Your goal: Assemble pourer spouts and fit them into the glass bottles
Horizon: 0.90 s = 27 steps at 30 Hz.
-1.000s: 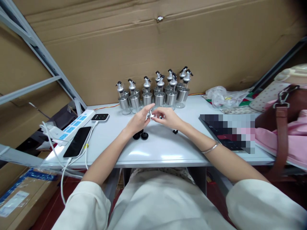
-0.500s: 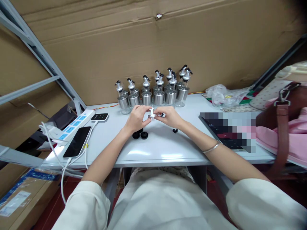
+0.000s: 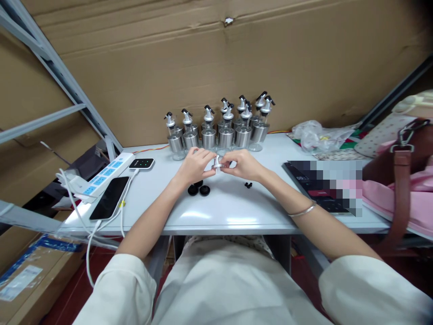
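Above the middle of the table, my left hand (image 3: 196, 167) and my right hand (image 3: 244, 165) pinch a small silver-and-white pourer spout (image 3: 218, 164) between them from both sides. Its narrow end points up. Whether a black lever is hidden in my right fingers I cannot tell. Below my left hand lie several round black caps (image 3: 204, 190), one partly hidden by the fingers. A few tiny black parts (image 3: 248, 185) sit below my right hand. Behind both hands stand several glass-and-steel bottles (image 3: 226, 136) topped with silver pourers and black levers.
On the left are a power strip (image 3: 108, 176), a phone (image 3: 110, 197) and a small device (image 3: 141, 164) with white cables. To the right lie a tablet-like screen (image 3: 304, 183), clear plastic bags (image 3: 316, 136) and a brown bag strap (image 3: 402, 180). A cardboard wall (image 3: 152, 67) closes off the back.
The spout has turned between my fingers, its narrow end now more upright. A dark piece seen at my right fingers earlier no longer shows. The view has shifted slightly.
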Each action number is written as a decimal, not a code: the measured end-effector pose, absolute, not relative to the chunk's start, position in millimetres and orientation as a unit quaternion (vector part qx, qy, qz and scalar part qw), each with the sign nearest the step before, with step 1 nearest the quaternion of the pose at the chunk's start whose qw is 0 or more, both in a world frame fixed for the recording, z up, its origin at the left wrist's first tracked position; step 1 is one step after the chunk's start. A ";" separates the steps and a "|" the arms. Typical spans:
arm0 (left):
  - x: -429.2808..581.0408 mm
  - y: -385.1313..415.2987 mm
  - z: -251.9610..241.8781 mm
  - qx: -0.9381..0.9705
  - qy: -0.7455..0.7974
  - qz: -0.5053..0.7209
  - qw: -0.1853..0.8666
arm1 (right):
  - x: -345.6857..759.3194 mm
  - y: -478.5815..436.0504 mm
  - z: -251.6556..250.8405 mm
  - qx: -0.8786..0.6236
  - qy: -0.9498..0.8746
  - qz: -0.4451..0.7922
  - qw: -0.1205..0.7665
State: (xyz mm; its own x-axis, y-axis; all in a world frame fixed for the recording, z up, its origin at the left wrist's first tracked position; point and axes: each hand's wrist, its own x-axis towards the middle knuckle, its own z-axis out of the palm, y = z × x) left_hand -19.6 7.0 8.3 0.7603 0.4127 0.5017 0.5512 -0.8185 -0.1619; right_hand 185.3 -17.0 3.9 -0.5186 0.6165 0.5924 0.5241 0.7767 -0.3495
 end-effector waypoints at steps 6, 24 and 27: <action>-16.9 5.3 9.0 -0.938 -0.261 -0.191 0.124 | 185.0 -21.9 11.7 -0.372 -0.860 0.131 0.325; -17.1 5.8 7.7 -0.944 -0.256 -0.179 0.105 | 238.3 -3.2 17.0 -0.461 -0.777 0.429 -0.011; -17.7 6.3 7.4 -0.945 -0.256 -0.180 0.097 | 235.4 0.1 12.0 -0.473 -0.773 0.423 0.024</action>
